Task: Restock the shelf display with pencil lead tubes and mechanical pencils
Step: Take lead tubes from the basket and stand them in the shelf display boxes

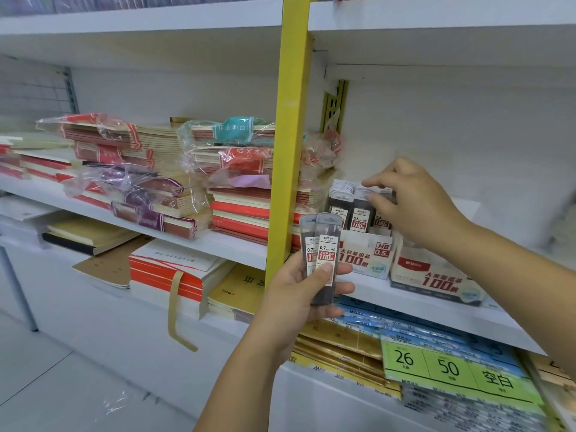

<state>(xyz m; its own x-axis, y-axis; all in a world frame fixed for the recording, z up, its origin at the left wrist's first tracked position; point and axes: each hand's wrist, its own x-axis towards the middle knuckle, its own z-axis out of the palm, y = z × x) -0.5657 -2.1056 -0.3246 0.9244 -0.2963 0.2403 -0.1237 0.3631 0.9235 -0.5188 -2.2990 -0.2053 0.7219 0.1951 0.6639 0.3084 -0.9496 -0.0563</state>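
While the left hand [307, 285] grips two 0.7 lead tubes [322, 254] upright, caps toward 12 o'clock, the display box [364, 260] sits just beyond at 1 o'clock, where the nearer right hand [414, 204] pinches a standing tube [361, 210].

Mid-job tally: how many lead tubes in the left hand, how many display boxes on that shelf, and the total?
Lead tubes in the left hand: 2
Display boxes on the shelf: 2, the 0.5 HB box and the box to its right
Total: 4
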